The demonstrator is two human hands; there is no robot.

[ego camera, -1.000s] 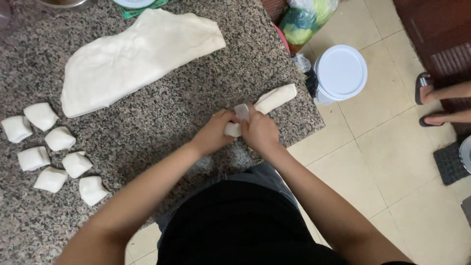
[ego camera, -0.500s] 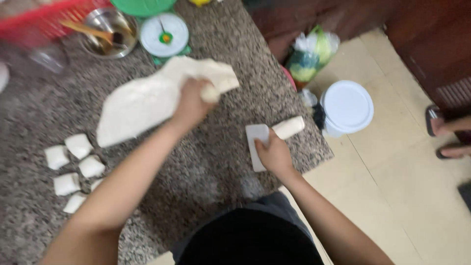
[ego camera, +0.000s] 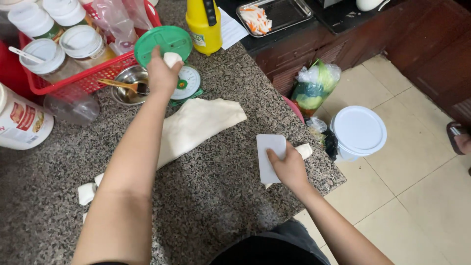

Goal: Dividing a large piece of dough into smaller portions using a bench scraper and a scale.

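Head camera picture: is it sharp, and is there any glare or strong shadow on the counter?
Head view: mostly sharp, the granite counter grain is clear; soft even light, faint shadows only; the left hand with a dough piece is slightly soft; the white bucket lid looks bright, nearly washed out; edges bend a little.

- yellow squeeze bottle [ego camera: 203, 22], top centre on the counter, small pale label low on its side
- white canister [ego camera: 22, 120], far left edge, red and yellow label
- white-lidded jars [ego camera: 59, 34] in red basket [ego camera: 73, 81], top left
- clear bag of greens [ego camera: 314, 86] on the floor, right of the counter
- white round dial [ego camera: 188, 82] on green scale
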